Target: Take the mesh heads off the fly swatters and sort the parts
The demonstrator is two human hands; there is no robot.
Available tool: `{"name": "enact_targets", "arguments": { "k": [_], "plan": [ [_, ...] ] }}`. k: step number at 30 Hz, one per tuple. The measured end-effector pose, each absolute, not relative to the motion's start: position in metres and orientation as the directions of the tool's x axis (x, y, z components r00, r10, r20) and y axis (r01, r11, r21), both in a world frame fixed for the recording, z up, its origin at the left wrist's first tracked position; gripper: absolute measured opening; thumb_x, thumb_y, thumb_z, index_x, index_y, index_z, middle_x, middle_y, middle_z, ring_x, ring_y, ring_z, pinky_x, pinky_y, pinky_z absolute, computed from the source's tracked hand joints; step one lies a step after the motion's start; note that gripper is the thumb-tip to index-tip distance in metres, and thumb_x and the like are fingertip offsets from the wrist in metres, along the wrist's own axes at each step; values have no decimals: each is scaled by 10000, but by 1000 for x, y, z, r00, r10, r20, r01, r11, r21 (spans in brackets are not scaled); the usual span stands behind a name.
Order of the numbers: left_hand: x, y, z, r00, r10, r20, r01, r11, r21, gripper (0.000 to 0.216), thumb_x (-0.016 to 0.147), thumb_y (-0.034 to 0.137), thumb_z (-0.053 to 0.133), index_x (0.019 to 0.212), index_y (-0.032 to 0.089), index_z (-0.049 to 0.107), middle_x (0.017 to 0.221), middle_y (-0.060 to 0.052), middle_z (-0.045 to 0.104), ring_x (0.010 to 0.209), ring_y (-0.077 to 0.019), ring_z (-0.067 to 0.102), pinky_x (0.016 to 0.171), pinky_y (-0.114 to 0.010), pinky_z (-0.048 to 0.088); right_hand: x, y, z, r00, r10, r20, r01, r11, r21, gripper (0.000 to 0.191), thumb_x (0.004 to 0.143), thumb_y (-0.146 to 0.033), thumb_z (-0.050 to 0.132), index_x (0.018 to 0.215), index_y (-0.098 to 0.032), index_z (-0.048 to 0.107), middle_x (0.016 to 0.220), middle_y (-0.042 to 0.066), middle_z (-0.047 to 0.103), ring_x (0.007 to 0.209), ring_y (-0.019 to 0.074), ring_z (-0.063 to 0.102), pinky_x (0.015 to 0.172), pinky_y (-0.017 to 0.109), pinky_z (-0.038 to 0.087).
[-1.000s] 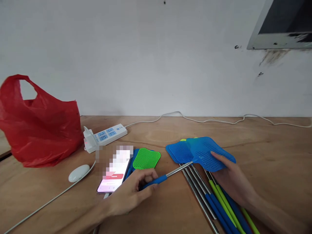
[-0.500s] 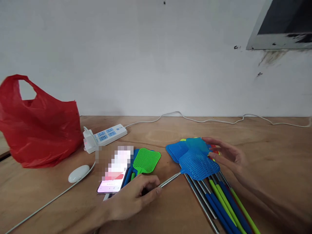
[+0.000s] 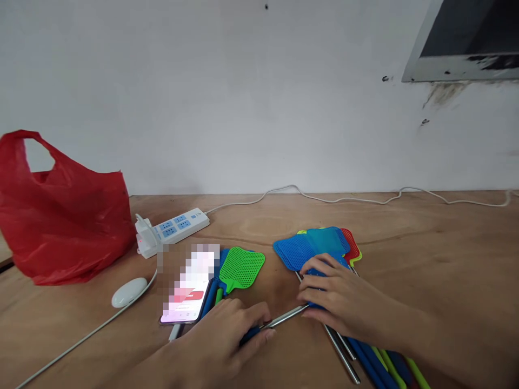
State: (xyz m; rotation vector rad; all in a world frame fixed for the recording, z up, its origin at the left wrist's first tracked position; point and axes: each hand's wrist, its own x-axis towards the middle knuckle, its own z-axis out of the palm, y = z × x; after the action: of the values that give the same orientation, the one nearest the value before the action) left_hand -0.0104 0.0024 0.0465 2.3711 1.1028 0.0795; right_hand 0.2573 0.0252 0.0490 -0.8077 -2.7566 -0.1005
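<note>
My left hand is closed round the blue grip of a fly swatter's metal handle near the table's front edge. Its blue mesh head lies under my right hand, whose fingers curl down over it. Just behind lies a pile of swatter heads, blue, teal, red and yellow-green. Their steel and coloured handles run toward the front right. A separate green swatter rests on blue ones beside a phone.
A red plastic bag stands at the left. A white power strip lies behind the phone, its cable trailing along the wall. A white oval device with a cord sits near the front left. The wooden table runs right.
The held swatter slid left and toward me, off the pile. My right hand lifted off its head, hovered beside the pile, then came down over the head.
</note>
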Motion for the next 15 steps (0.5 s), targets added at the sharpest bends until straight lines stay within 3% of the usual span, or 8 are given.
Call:
{"name": "enact_targets", "arguments": {
  "k": [3,6,10,15],
  "plan": [
    [-11,1,49,667,732,-139,715,-577,396,351,1054,451,346,934,231,591,829,-54,668,731,-242,601,611,-312,328,248,27,45,-859,451,244,492,857,151,145,954,-238,589,862,-185,687,852,39,722,947,255,590,876,429,424],
    [-11,-1,46,692,714,-107,706,-639,306,383,1068,443,290,968,231,593,800,-66,685,682,-252,620,567,-317,296,243,23,42,-876,430,216,477,837,268,61,866,-191,624,859,-169,680,830,64,694,904,273,570,883,446,410],
    [-14,-1,44,705,695,-140,706,-672,225,410,1081,411,235,960,229,582,723,-58,685,587,-249,607,520,-328,229,251,22,42,-878,440,188,476,842,255,111,753,-133,643,847,-185,671,824,55,687,903,275,559,917,458,382],
    [-24,1,52,662,745,-82,733,-620,279,426,1084,430,224,898,239,556,723,-32,645,603,-225,589,527,-309,251,272,35,49,-816,509,275,566,800,201,125,875,-104,574,849,-192,659,847,49,707,960,269,565,899,460,366]
  ]
}}
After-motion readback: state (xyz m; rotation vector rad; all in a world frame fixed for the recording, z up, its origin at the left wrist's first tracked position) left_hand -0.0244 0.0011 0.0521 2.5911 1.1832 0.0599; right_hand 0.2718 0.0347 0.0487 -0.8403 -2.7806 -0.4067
